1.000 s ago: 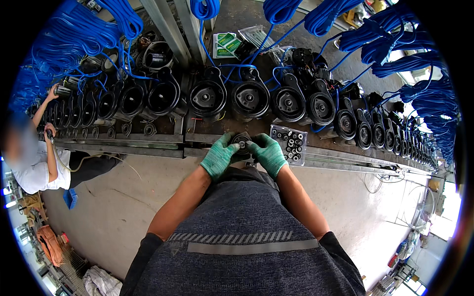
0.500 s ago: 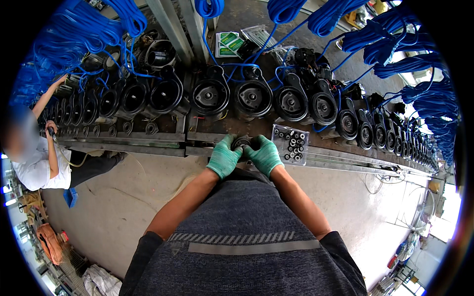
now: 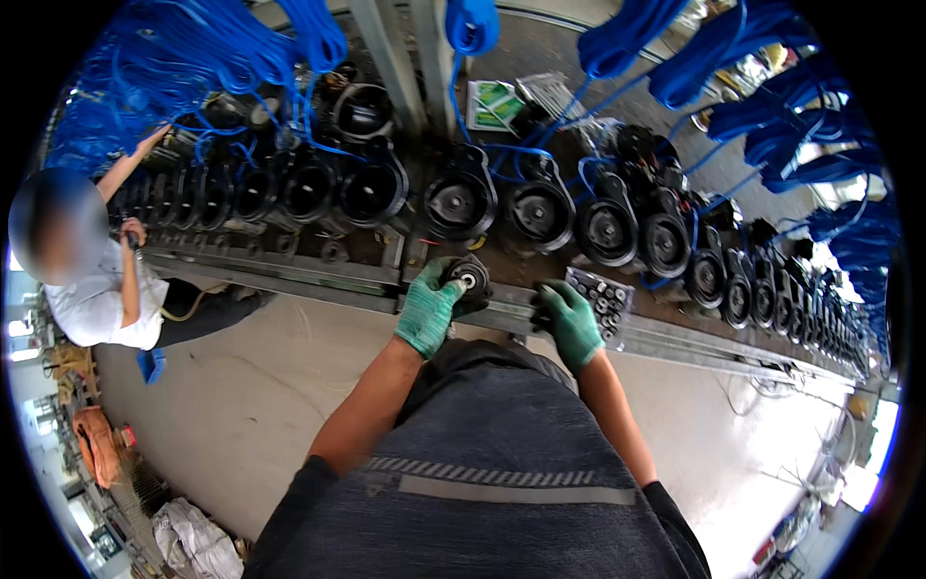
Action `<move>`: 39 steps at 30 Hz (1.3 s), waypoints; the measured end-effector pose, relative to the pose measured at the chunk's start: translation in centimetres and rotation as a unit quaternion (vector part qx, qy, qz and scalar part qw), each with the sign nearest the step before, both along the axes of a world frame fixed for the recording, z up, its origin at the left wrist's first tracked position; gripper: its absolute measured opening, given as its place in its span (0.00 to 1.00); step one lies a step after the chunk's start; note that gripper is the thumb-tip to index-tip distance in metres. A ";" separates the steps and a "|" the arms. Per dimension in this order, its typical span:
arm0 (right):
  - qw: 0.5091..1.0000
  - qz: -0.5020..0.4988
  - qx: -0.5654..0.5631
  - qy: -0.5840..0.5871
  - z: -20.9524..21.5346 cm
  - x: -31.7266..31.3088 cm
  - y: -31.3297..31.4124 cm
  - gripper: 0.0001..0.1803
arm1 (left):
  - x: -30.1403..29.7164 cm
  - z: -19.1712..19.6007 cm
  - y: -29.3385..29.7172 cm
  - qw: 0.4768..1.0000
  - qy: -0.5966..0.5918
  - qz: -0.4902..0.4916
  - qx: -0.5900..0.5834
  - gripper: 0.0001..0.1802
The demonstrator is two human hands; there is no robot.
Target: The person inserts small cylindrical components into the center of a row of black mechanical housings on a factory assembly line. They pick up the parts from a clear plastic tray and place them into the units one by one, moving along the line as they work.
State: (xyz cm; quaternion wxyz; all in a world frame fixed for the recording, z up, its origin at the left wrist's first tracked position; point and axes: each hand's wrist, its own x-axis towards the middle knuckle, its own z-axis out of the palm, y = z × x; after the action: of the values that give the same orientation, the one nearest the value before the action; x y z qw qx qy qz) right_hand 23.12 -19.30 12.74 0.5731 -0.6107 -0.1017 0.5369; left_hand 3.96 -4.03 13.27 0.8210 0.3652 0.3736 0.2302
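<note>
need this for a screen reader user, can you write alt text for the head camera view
A person in green gloves stands at a long assembly line; the left hand grips a round black part at the line's edge, while the right hand rests beside a small tray of metal pieces. A row of black round housings with blue cables runs along the line, and a co-worker in white works at far left.
</note>
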 end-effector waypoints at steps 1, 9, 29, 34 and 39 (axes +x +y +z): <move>1.000 -0.014 -0.001 0.013 -0.3 0.2 -0.7 0.16 | -0.9 -0.8 1.4 0.992 0.061 0.045 0.104 0.22; 0.996 -0.054 -0.063 0.020 -3.4 0.6 -6.1 0.16 | -4.2 3.5 16.3 0.688 0.317 0.137 0.638 0.18; 0.828 -0.167 -0.232 -0.482 -12.1 10.0 -15.3 0.17 | -5.9 1.0 17.0 0.573 0.360 -0.091 0.731 0.20; 0.843 -0.079 -0.287 -0.448 -19.0 13.3 -17.4 0.20 | -7.7 1.9 16.1 0.618 0.320 0.044 0.717 0.19; 0.838 -0.009 -0.319 -0.443 -18.5 11.3 -14.1 0.22 | -15.6 -3.6 17.2 0.690 0.448 0.186 0.538 0.14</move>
State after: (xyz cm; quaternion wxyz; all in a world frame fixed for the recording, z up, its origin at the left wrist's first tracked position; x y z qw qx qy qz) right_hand 34.45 -33.42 -5.73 0.2455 -0.9332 -0.1622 0.2063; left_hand -11.62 13.20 9.67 0.1598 0.7267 0.5697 0.3490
